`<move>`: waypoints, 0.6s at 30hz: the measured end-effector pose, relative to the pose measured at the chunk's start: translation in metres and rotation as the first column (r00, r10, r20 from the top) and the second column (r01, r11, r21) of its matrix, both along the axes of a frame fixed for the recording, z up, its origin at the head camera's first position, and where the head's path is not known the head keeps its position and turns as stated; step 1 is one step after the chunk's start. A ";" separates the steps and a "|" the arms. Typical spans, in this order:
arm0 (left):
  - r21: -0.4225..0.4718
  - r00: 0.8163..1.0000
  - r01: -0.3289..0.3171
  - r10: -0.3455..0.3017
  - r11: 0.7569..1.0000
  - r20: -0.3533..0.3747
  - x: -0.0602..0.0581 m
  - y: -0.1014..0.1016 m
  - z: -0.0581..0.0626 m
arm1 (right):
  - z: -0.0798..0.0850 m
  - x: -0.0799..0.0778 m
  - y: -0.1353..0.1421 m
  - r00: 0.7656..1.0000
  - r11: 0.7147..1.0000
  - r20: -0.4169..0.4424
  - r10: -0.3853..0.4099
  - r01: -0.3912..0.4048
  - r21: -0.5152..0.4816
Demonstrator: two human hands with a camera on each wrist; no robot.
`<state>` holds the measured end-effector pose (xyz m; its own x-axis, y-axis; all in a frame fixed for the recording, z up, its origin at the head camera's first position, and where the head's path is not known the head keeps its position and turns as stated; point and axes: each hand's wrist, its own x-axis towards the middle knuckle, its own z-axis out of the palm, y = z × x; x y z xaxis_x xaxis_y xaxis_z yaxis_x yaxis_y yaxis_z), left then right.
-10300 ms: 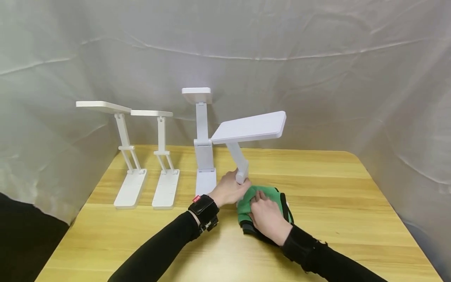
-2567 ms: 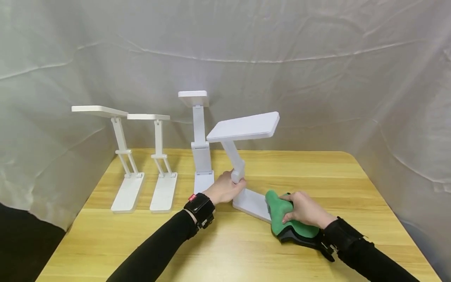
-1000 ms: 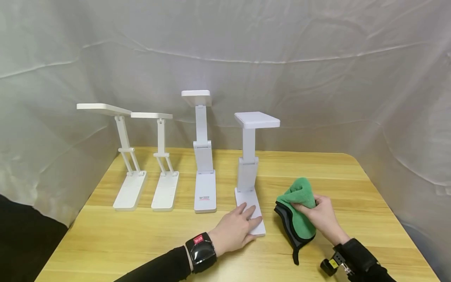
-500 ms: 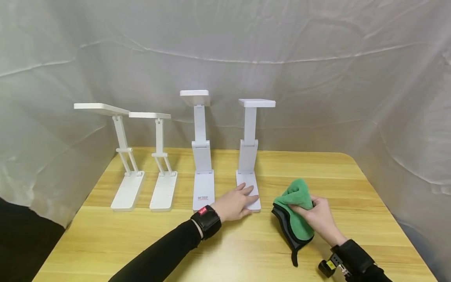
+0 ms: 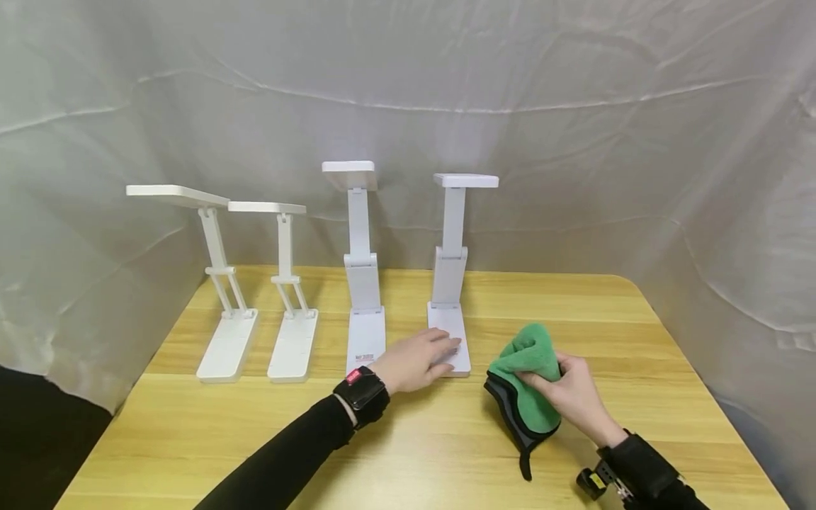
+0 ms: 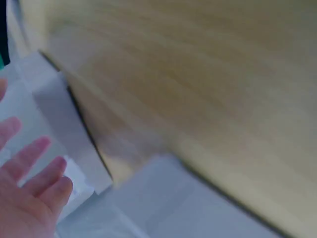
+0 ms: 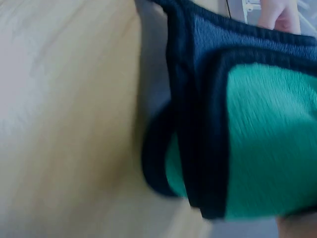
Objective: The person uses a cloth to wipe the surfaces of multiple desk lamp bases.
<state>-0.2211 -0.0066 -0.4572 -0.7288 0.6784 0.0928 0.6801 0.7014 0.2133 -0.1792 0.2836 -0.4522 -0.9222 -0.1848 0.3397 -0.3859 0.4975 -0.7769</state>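
In the head view, a white folding desk lamp (image 5: pixel 449 276) stands upright at the right end of a row of lamps. My left hand (image 5: pixel 414 361) is at its base, fingers spread loosely across it and gripping nothing. The left wrist view shows the fingers of this hand (image 6: pixel 32 191) extended beside a white lamp part. To the right, my right hand (image 5: pixel 579 398) pinches a folded green cloth (image 5: pixel 535 411) with black edging, its grey underside and a black loop hanging down. That cloth (image 7: pixel 272 148) fills much of the right wrist view.
Three more white desk lamps stand on the left: one beside the left hand (image 5: pixel 364 283), a thinner one (image 5: pixel 295 347) and the leftmost one (image 5: pixel 226 350). All rest on a wooden table (image 5: pixel 408 453). A grey curtain (image 5: pixel 574 156) hangs behind the table.
The right lamp has turned from its slant and moved back into line with the others. The left hand has gone from its stem to its base. The right hand has lifted the cloth off the base.
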 end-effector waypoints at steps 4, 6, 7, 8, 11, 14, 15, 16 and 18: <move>0.065 0.996 -0.089 0.089 0.994 0.012 0.007 -0.023 0.013 | 0.013 0.006 -0.003 0.992 0.995 -0.082 0.096 -0.092 0.049; 0.079 0.993 -0.122 0.122 0.989 0.006 0.011 -0.038 0.019 | 0.021 0.009 -0.005 0.979 0.985 -0.130 0.156 -0.145 0.088; 0.082 0.990 -0.138 0.138 0.987 -0.002 0.013 -0.045 0.021 | 0.025 0.011 -0.006 0.969 0.979 -0.159 0.187 -0.170 0.112; 0.088 0.988 -0.152 0.154 0.984 -0.011 0.015 -0.053 0.024 | 0.030 0.013 -0.007 0.958 0.971 -0.186 0.220 -0.197 0.137; 0.102 0.980 -0.189 0.194 0.977 -0.038 0.024 -0.076 0.029 | 0.043 0.017 -0.013 0.913 0.941 -0.255 0.318 -0.271 0.201; 0.125 0.974 -0.213 0.221 0.969 -0.056 0.032 -0.096 0.032 | 0.054 0.022 -0.023 0.865 0.904 -0.284 0.415 -0.355 0.240; 0.131 0.972 -0.216 0.225 0.968 -0.065 0.035 -0.102 0.033 | 0.056 0.024 -0.028 0.848 0.891 -0.290 0.443 -0.380 0.250; 0.138 0.970 -0.223 0.233 0.965 -0.067 0.037 -0.107 0.033 | 0.058 0.026 -0.033 0.832 0.878 -0.297 0.468 -0.400 0.263; 0.150 0.965 -0.238 0.251 0.959 -0.072 0.042 -0.116 0.034 | 0.059 0.030 -0.046 0.795 0.851 -0.316 0.518 -0.443 0.281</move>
